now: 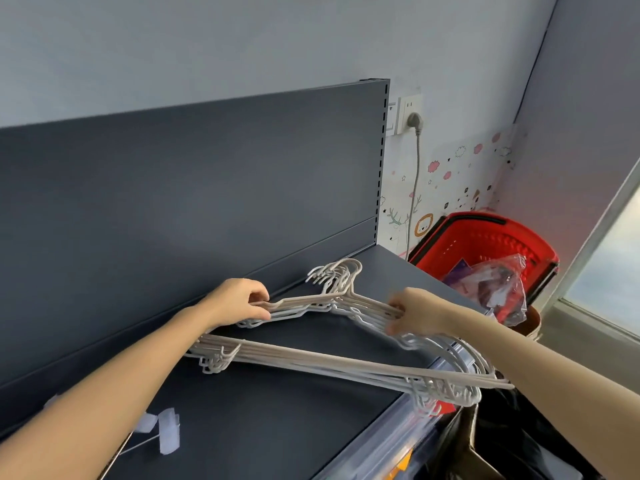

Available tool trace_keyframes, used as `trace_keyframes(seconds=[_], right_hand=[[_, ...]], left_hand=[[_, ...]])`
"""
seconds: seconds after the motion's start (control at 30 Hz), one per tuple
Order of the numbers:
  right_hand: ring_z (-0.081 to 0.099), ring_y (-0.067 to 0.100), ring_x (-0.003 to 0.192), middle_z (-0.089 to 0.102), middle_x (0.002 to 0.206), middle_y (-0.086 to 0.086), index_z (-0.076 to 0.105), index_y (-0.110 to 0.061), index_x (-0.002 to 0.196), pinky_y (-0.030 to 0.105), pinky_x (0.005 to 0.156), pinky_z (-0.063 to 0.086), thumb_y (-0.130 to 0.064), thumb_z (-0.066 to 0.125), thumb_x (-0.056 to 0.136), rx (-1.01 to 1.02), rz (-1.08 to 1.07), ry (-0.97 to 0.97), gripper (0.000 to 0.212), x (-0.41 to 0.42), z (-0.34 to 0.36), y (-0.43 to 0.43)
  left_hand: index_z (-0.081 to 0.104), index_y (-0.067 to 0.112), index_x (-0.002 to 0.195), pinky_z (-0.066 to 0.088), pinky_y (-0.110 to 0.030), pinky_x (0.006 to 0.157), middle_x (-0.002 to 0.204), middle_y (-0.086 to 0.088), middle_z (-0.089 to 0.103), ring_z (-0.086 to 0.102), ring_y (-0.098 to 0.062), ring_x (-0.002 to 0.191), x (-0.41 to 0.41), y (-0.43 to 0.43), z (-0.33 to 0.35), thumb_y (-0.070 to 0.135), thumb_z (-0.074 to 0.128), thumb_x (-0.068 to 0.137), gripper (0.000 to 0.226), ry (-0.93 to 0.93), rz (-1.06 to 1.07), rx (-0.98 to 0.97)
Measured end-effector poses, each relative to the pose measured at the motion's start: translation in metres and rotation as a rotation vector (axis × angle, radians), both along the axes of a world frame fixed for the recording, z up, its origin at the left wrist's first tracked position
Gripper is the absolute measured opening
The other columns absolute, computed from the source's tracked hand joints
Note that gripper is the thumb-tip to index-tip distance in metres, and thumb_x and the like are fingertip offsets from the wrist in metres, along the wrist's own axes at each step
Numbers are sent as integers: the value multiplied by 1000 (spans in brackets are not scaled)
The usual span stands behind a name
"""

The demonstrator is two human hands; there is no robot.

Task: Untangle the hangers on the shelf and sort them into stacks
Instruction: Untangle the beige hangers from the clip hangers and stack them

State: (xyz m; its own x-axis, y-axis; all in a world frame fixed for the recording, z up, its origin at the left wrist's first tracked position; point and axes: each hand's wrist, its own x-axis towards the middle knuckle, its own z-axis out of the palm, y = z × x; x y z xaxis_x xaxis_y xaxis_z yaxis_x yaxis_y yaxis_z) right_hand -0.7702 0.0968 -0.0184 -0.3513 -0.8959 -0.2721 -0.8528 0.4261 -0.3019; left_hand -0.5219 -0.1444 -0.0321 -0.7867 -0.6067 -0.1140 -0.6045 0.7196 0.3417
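- Bare forearms come in from the near left and near right corners and meet over the middle of the shelf (277,427), a dark grey board with a matching upright back panel (173,202) behind it.
- On the near left of the shelf, beside the left forearm, lie pale clip pieces (162,431) on a thin wire.
- White wire hangers (311,358) lie in one bundle across the middle and right of the shelf. Most of their hooks bunch together at the far side, close to the back panel. A few stray hooks poke out low on the left and at the right end. The bundle's right ends stick out past the shelf's right edge.
- Left hand (239,301) grips the left shoulders of the upper hangers, fingers and thumb curled around the wires.
- Right hand (415,311) is blurred, but its fingers are curled around the right shoulders of the same hangers.
- Beyond the shelf's right edge stands a red basket (485,244), with a crumpled clear plastic bag (495,289) at its near side.
- Far on the wall, right of the back panel, a grey plug sits in a white socket (408,114), and its cord hangs down past cartoon stickers.
- At the far right is a window (609,271).
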Motion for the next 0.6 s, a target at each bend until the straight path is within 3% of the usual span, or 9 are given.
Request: trace_keyframes(seconds=[0.1,0.17,0.27,0.33,0.47,0.6], right_hand=[[55,18,71,64,84,3,64,-9,96,29,66,46,-34,75,73,87,-6,-38,36,3,1,-8],[54,17,66,63,80,3,63,-7,96,27,61,44,-35,77,72,140,-7,-77,39,5,3,-15],[52,16,63,62,75,2,64,-10,83,25,56,40,-37,77,70,144,-16,-63,33,6,1,-26],[49,15,60,56,68,-1,55,-15,69,23,50,36,-38,78,70,145,-29,-32,32,9,-2,-33],[52,20,67,58,78,4,56,-11,73,25,54,40,-33,78,68,141,-52,7,32,10,-9,-40],[50,19,62,56,73,5,60,-8,77,24,52,38,-25,74,69,138,-70,-4,24,7,-13,-41]], left_hand=[[60,32,116,48,-29,91,111,16,60,57,-5,104,-8,0,-1,42,80,65,55,-113,-51,54],[59,27,118,48,-30,92,114,12,60,57,-8,105,-14,-1,-4,41,78,66,57,-204,-99,32],[55,20,81,43,-31,65,79,6,56,52,-14,72,-20,-1,-10,36,75,66,30,-256,-127,-8],[35,19,64,28,-31,54,63,4,41,36,-16,58,-22,3,-12,28,71,67,38,-244,-114,-50],[27,17,62,22,-30,50,60,1,37,31,-19,55,-24,8,-17,14,59,69,34,-188,-67,-165],[28,17,62,22,-30,48,57,2,38,33,-20,54,-22,13,-17,12,58,70,31,-178,-67,-195]])
